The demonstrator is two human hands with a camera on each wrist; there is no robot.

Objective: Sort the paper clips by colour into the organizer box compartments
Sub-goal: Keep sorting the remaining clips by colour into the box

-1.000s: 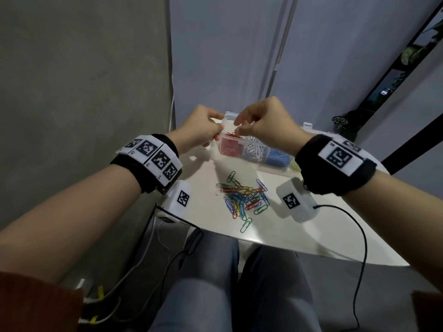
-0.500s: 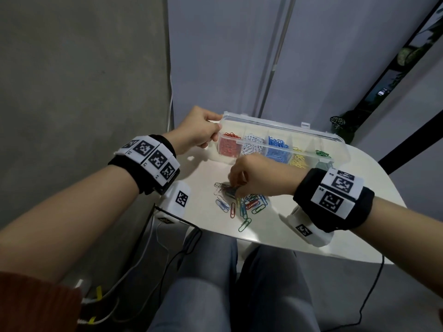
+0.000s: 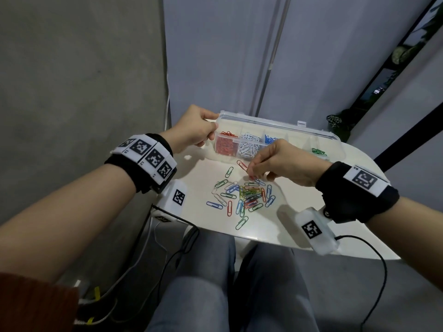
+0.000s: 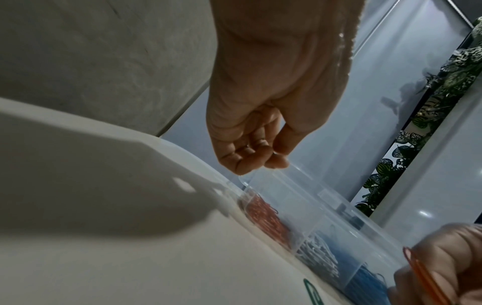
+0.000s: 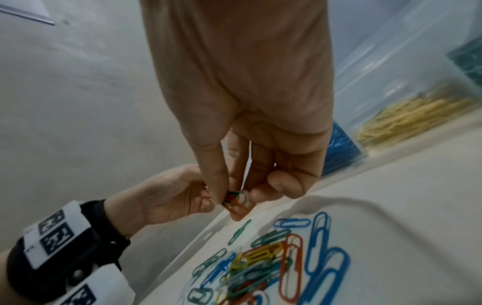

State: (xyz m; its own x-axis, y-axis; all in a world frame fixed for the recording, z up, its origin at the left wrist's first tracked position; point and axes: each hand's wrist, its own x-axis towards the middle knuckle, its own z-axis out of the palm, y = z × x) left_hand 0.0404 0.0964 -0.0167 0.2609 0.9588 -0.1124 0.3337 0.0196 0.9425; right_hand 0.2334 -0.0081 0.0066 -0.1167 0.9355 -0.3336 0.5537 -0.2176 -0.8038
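A clear organizer box (image 3: 334, 149) stands at the back of the white table, its lid open, with red (image 3: 224, 146), white (image 3: 249, 148), blue (image 3: 268, 139) and green (image 3: 318, 151) clips in separate compartments. My left hand (image 3: 212, 130) grips the box's left end; its curled fingers (image 4: 256, 156) sit on the clear corner. My right hand (image 3: 250, 168) hovers just in front of the box and pinches a red paper clip (image 3: 242, 165), also seen in the right wrist view (image 5: 236, 205), where a bit of green wire shows beside it. A mixed pile of clips (image 3: 247, 195) lies below.
Yellow clips (image 5: 407, 121) fill a compartment behind my right hand. A single green clip (image 3: 241, 222) lies near the table's front edge. A grey wall stands close on the left and a plant (image 3: 335, 122) at the back right. Cables hang below the table.
My right hand left the red compartment, dropped to the pile, and has now lifted towards the box with a red clip pinched. The left hand kept its hold on the box.
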